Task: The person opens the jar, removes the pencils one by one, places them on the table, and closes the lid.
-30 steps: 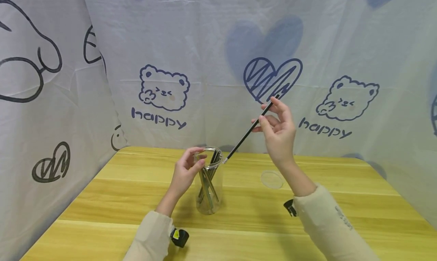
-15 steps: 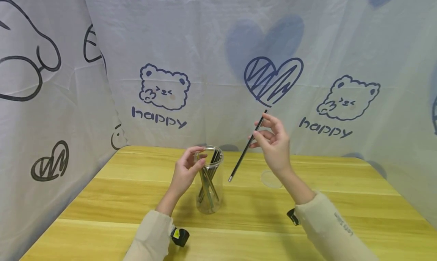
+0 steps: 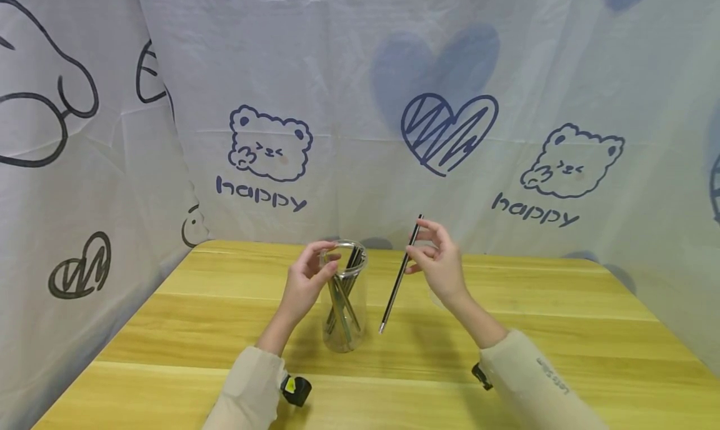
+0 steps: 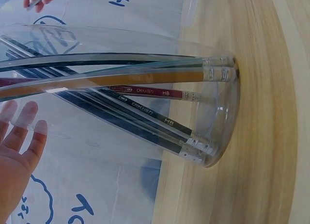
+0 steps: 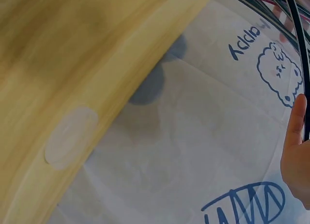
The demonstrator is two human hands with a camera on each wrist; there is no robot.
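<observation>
A clear jar (image 3: 344,344) stands upright on the table, and my left hand (image 3: 305,281) grips it near the rim with thumb and fingers. Several pencils lean inside the jar, eraser ends down; the left wrist view shows an orange-yellow pencil (image 4: 160,80), a dark red pencil (image 4: 150,92) and dark ones marked HB. To the right of the jar, my right hand (image 3: 445,272) pinches a black pencil (image 3: 398,286) between thumb and fingers. This pencil slants above the table, its silver eraser end pointing down.
A flat clear disc (image 5: 71,136) lies on the wooden table (image 3: 185,330) near its back edge, mostly hidden behind my right hand in the head view. A white printed cloth (image 3: 349,105) hangs behind the table and along its sides.
My right hand has come down and to the left with the black pencil, which has swung to a steeper slant. The left hand and the jar have stayed in place.
</observation>
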